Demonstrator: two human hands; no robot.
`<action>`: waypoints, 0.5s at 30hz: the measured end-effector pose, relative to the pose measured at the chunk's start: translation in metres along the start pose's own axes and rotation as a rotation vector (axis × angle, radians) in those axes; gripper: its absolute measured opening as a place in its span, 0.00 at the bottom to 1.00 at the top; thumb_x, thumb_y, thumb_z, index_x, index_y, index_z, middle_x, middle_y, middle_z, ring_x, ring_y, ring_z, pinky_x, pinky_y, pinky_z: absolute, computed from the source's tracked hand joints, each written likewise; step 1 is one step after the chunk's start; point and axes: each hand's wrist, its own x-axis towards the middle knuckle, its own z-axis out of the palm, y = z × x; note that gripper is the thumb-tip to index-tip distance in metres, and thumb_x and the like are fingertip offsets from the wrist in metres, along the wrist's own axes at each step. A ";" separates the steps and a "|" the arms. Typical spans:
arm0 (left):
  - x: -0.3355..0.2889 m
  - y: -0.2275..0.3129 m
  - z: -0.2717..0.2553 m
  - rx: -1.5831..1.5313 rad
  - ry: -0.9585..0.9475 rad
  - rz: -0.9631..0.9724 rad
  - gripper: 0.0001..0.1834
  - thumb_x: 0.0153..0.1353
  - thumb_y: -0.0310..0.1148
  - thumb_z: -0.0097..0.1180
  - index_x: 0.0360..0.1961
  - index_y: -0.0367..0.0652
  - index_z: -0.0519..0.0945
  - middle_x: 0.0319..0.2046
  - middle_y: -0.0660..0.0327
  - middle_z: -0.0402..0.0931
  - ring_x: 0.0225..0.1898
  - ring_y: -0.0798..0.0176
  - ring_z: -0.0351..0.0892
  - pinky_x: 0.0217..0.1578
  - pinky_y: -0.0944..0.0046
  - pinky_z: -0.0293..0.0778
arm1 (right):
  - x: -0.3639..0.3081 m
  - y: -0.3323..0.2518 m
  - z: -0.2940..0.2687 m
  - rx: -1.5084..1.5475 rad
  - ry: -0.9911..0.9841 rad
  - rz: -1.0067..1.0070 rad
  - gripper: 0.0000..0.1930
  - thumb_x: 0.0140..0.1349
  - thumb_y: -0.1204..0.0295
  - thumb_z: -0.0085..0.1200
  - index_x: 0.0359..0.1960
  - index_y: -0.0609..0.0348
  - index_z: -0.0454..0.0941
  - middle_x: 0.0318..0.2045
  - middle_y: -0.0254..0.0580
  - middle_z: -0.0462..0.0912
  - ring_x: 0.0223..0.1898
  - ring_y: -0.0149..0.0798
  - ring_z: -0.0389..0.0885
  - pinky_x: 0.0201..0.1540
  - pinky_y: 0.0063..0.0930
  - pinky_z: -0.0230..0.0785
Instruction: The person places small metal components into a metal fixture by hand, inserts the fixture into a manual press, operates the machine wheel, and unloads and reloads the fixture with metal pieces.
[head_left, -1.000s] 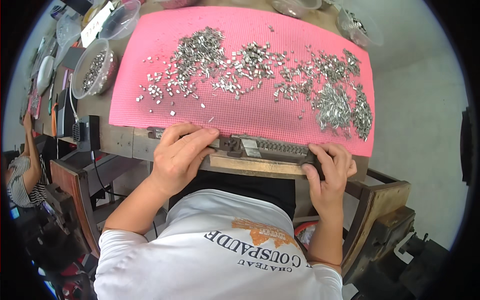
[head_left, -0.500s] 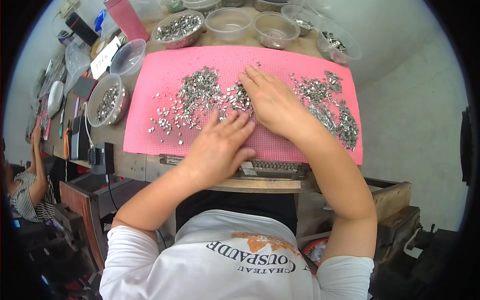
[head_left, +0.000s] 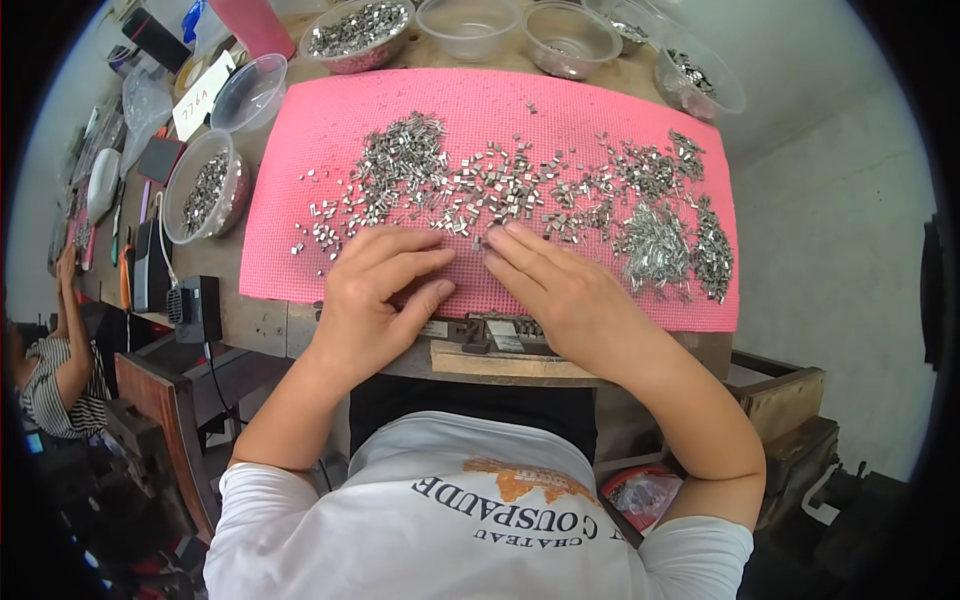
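Many small shiny metal pieces (head_left: 510,185) lie spread over a pink textured mat (head_left: 330,110). My left hand (head_left: 380,285) is at the mat's front part, just below the left pieces, its fingers gently bent and its thumb apart. To its right, my right hand (head_left: 570,290) rests with its fingers stretched out, fingertips by the front of the middle pieces. Neither hand shows anything held. A denser pile of metal pieces (head_left: 400,160) lies beyond my left hand. Right of my right hand sit a heap of thin silvery pieces (head_left: 655,245) and a darker heap (head_left: 712,255).
Clear plastic bowls with metal pieces (head_left: 205,195) stand left of the mat and along the back. A pink bottle (head_left: 252,25) is at the back left. A dark metal bar (head_left: 500,332) runs along the front edge. A person in a striped top (head_left: 62,385) sits far left.
My right hand has drawn back toward me from the middle pieces, which now lie more spread out. My left hand has shifted left, away from the right hand.
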 end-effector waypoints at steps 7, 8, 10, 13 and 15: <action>0.008 -0.006 0.003 0.055 0.001 -0.003 0.15 0.50 0.27 0.74 0.42 0.43 0.90 0.43 0.58 0.86 0.47 0.52 0.82 0.50 0.55 0.77 | -0.032 -0.011 -0.015 0.010 -0.023 0.055 0.25 0.56 0.83 0.54 0.58 0.66 0.79 0.65 0.52 0.77 0.67 0.54 0.75 0.69 0.46 0.70; 0.011 -0.007 0.004 0.053 -0.016 0.005 0.15 0.50 0.28 0.74 0.41 0.43 0.90 0.43 0.59 0.85 0.47 0.53 0.81 0.51 0.55 0.77 | -0.035 -0.011 -0.018 0.017 -0.013 0.046 0.25 0.54 0.83 0.56 0.57 0.66 0.80 0.62 0.52 0.79 0.66 0.53 0.77 0.68 0.48 0.70; 0.016 -0.009 0.005 0.053 -0.034 0.010 0.15 0.50 0.28 0.74 0.41 0.44 0.90 0.42 0.60 0.85 0.47 0.53 0.81 0.51 0.55 0.76 | -0.038 -0.014 -0.022 0.027 -0.003 0.036 0.24 0.52 0.83 0.57 0.55 0.65 0.81 0.60 0.52 0.81 0.64 0.53 0.78 0.67 0.50 0.71; 0.025 -0.011 0.008 0.083 -0.054 0.055 0.14 0.50 0.28 0.74 0.40 0.44 0.90 0.41 0.61 0.84 0.46 0.54 0.80 0.50 0.55 0.76 | -0.040 -0.017 -0.026 0.031 0.055 0.033 0.23 0.49 0.83 0.59 0.51 0.64 0.84 0.55 0.50 0.84 0.60 0.52 0.81 0.65 0.52 0.71; 0.031 -0.009 0.010 0.082 -0.083 0.087 0.12 0.50 0.27 0.74 0.38 0.44 0.90 0.40 0.62 0.83 0.46 0.55 0.80 0.50 0.55 0.75 | -0.040 -0.018 -0.025 0.015 0.119 0.042 0.23 0.47 0.83 0.60 0.49 0.63 0.85 0.52 0.48 0.85 0.58 0.51 0.81 0.63 0.52 0.71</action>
